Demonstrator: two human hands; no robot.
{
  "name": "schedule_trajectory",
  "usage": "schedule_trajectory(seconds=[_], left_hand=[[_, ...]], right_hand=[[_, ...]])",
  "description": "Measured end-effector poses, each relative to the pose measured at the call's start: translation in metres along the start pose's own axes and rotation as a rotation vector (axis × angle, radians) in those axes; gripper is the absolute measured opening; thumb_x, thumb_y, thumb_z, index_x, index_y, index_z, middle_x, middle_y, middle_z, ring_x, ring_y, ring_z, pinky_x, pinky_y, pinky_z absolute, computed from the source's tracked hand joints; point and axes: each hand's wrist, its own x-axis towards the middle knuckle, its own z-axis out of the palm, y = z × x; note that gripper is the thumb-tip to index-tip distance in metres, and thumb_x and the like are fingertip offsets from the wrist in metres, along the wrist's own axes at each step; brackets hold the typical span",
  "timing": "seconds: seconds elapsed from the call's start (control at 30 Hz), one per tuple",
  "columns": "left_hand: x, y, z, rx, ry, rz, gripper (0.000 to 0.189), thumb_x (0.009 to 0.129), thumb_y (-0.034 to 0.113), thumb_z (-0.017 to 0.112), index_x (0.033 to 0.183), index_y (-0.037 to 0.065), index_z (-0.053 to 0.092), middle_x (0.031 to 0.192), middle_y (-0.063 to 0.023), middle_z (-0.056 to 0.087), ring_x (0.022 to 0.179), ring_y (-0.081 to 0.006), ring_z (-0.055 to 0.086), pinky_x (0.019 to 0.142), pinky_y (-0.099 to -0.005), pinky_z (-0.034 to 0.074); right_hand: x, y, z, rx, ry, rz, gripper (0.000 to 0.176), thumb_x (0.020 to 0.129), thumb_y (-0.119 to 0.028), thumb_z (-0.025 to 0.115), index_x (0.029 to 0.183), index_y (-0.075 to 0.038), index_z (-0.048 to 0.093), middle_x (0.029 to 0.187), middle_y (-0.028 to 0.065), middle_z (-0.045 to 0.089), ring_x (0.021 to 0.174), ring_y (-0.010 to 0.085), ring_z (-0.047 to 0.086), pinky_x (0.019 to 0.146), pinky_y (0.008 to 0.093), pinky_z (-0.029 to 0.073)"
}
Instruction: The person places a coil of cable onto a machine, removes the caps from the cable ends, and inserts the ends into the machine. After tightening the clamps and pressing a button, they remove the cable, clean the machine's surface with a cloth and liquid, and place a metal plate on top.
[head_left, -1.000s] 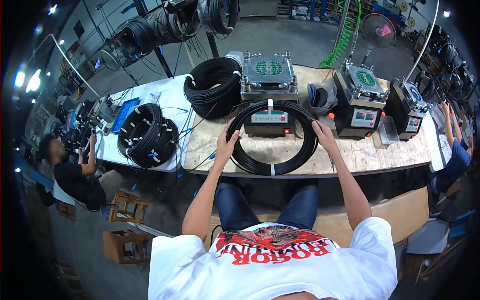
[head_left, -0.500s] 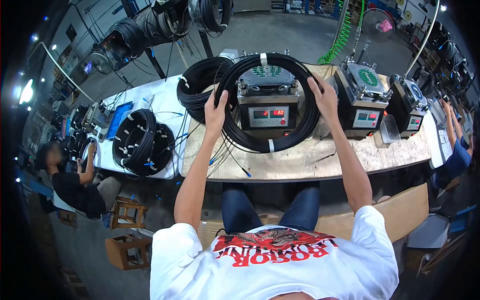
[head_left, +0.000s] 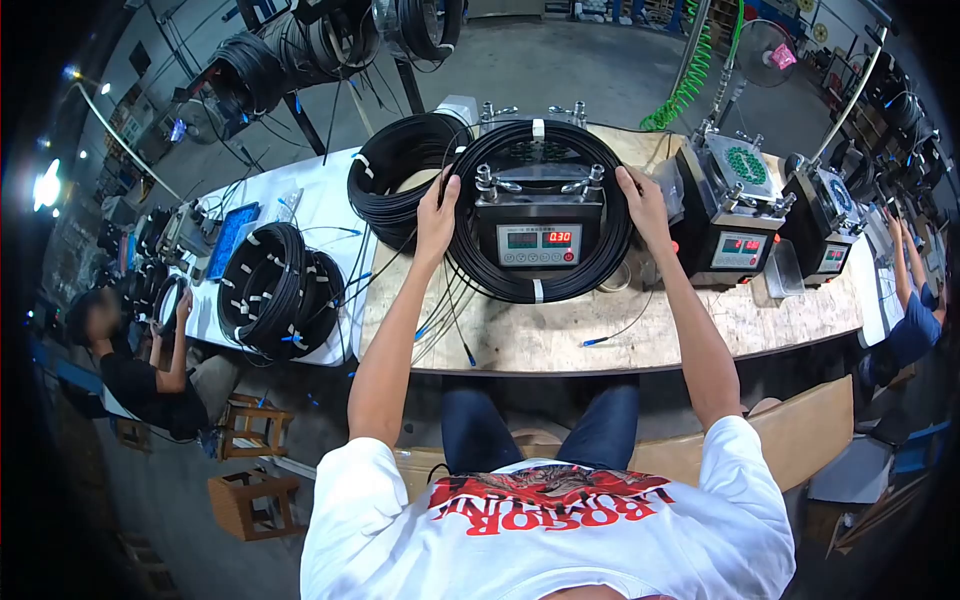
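Both hands point(head_left: 437, 215) raised, fingers apparently curled.

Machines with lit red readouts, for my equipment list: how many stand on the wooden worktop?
3. One machine shows through the black coil; a second machine stands right of it; a third machine is near the right end of the worktop. None appears hidden.

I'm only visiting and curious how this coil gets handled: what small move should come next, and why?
Probably lower the black cable coil onto the wooden tabletop: the left hand and right hand hold its opposite sides, so it should settle evenly, and bare wood shows in front of the machine.
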Motion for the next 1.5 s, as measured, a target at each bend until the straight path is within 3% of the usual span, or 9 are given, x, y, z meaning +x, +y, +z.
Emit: schedule_trajectory(seconds=[0.37, 0.43, 0.57, 0.6, 0.9, 1.1, 1.13, 1.33, 1.5], left_hand=[[-0.027, -0.008, -0.006, -0.019, 0.029, 0.097, 0.051, 0.111, 0.034, 0.047, 0.143, -0.005, 0.053, 0.138, -0.0186, 0.063, 0.129, -0.0235, 0.057, 0.112, -0.0316, 0.038], [-0.033, -0.021, -0.015, -0.003, 0.027, 0.093, 0.050, 0.112, 0.031, 0.045, 0.143, -0.006, 0.053, 0.142, -0.0192, 0.060, 0.131, -0.0244, 0.056, 0.113, -0.0318, 0.038], [-0.064, -0.006, -0.035, 0.129, 0.026, -0.042, 0.045, 0.113, 0.030, 0.042, 0.140, -0.001, 0.058, 0.103, -0.0097, 0.065, 0.084, -0.0132, 0.059, 0.078, -0.0279, 0.051], [-0.067, -0.020, -0.037, 0.205, 0.080, 0.129, 0.043, 0.113, 0.030, 0.040, 0.136, 0.001, 0.062, 0.082, -0.0050, 0.054, 0.068, -0.0095, 0.046, 0.059, -0.0268, 0.043], [-0.170, -0.027, -0.039, -0.049, -0.340, -0.126, 0.041, 0.113, 0.030, 0.040, 0.111, 0.000, 0.068, 0.079, -0.0051, 0.065, 0.073, -0.0113, 0.062, 0.070, -0.0288, 0.049], [-0.199, 0.015, -0.004, -0.357, -0.582, -0.426, 0.041, 0.112, 0.031, 0.045, 0.133, -0.001, 0.061, 0.100, -0.0095, 0.070, 0.087, -0.0173, 0.071, 0.078, -0.0297, 0.056], [-0.199, 0.013, 0.002, -0.388, -0.590, -0.416, 0.046, 0.111, 0.026, 0.046, 0.149, 0.001, 0.045, 0.099, -0.0131, 0.070, 0.083, -0.0194, 0.073, 0.075, -0.0309, 0.059], [-0.223, 0.044, 0.026, -0.389, -0.132, -0.228, 0.062, 0.109, 0.014, 0.048, 0.161, 0.010, 0.014, 0.090, -0.0159, 0.069, 0.070, -0.0216, 0.073, 0.067, -0.0338, 0.062], [-0.236, 0.036, 0.009, -0.105, -0.306, -0.086, 0.029, 0.107, 0.014, 0.055, 0.133, 0.002, 0.060, 0.102, -0.0138, 0.073, 0.083, -0.0173, 0.073, 0.074, -0.0291, 0.058]], right_hand=[[-0.023, -0.005, -0.009, -0.096, 0.006, 0.144, 0.053, 0.102, -0.049, 0.057, 0.122, -0.001, 0.068, 0.102, 0.0209, 0.073, 0.095, 0.0361, 0.070, 0.089, 0.0407, 0.051], [-0.035, 0.006, -0.017, -0.087, 0.193, -0.017, 0.044, 0.102, -0.040, 0.060, 0.120, 0.000, 0.068, 0.098, 0.0191, 0.073, 0.090, 0.0320, 0.070, 0.084, 0.0385, 0.051], [-0.063, 0.010, -0.048, 0.059, 0.244, -0.020, 0.024, 0.104, -0.015, 0.060, 0.119, 0.001, 0.068, 0.075, 0.0046, 0.061, 0.069, 0.0094, 0.054, 0.063, 0.0273, 0.044], [-0.074, 0.007, -0.054, 0.057, 0.282, -0.032, 0.024, 0.105, -0.014, 0.058, 0.120, 0.002, 0.067, 0.072, 0.0013, 0.051, 0.065, 0.0075, 0.045, 0.059, 0.0264, 0.039], [-0.188, 0.000, -0.069, 0.438, -0.286, 0.468, 0.029, 0.107, -0.021, 0.055, 0.108, 0.005, 0.067, 0.079, 0.0075, 0.066, 0.078, 0.0149, 0.068, 0.072, 0.0329, 0.059], [-0.214, -0.031, -0.036, 0.700, -0.444, 0.428, 0.029, 0.107, -0.024, 0.056, 0.115, 0.003, 0.062, 0.100, 0.0116, 0.069, 0.090, 0.0190, 0.070, 0.079, 0.0328, 0.060], [-0.216, -0.033, -0.028, 0.764, -0.462, 0.437, 0.026, 0.106, -0.020, 0.057, 0.117, 0.003, 0.060, 0.102, 0.0110, 0.068, 0.088, 0.0184, 0.069, 0.075, 0.0315, 0.059], [-0.230, -0.053, -0.014, 0.741, -0.073, 0.330, 0.038, 0.102, -0.007, 0.057, 0.139, -0.001, 0.049, 0.090, 0.0113, 0.067, 0.075, 0.0138, 0.064, 0.062, 0.0267, 0.053], [-0.228, -0.066, -0.039, 0.556, -0.041, 0.204, 0.039, 0.100, -0.001, 0.059, 0.139, -0.002, 0.058, 0.082, 0.0074, 0.067, 0.071, 0.0092, 0.061, 0.060, 0.0242, 0.050]])
